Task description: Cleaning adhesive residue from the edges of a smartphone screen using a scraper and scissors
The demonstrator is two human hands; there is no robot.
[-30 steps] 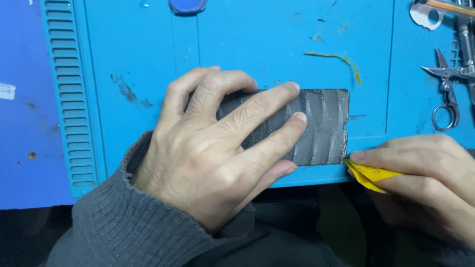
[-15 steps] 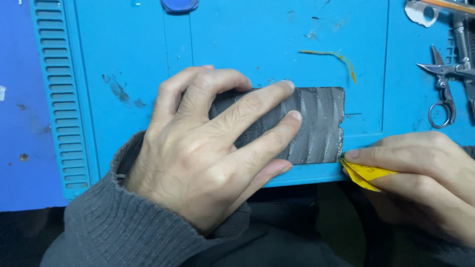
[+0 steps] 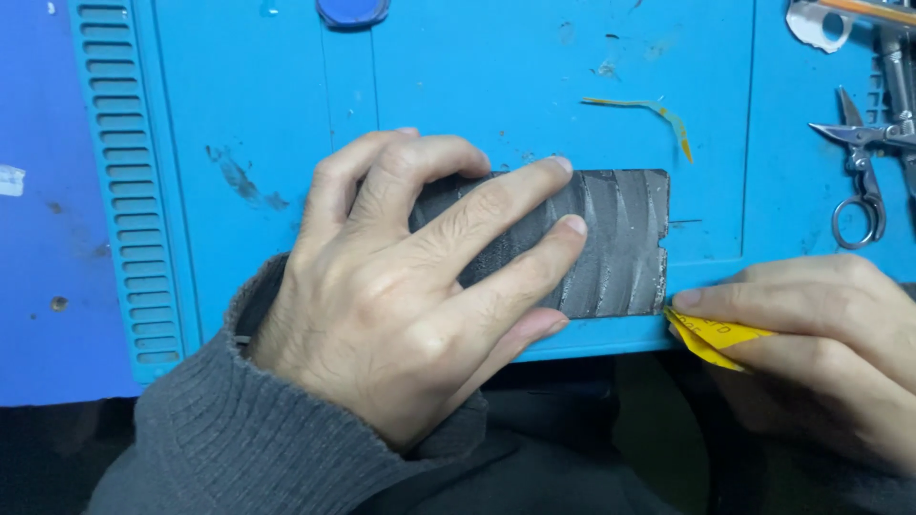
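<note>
Left hand (image 3: 401, 296) lies flat, fingers spread wide, pressing down a dark grey rectangular slab (image 3: 615, 243), probably a phone-sized device lying face down, its surface streaked with wavy smears. Only the part of the slab beyond the fingertips shows; the rest is under the palm.

Right hand (image 3: 821, 343) is closed in a pinch on a yellow triangular pick (image 3: 711, 336). The pick's tip sits at the slab's lower corner, just past the left fingertips, touching the edge or wedged into it; I cannot tell which.

Slab rests on a blue work mat (image 3: 286, 114), close to the mat's near edge.

Beyond the right knuckles: small scissors (image 3: 859, 172) and other metal tools, well apart from the slab. Above the left fingertips: a thin yellowish strip (image 3: 649, 110) lying loose on the mat.

Judgement on doing it well: keep the left palm's weight even so the slab cannot slide, hold the pick shallow and nearly flat to the seam, and work along the edge rather than levering hard at the corner, where a thin panel would likely crack.
</note>
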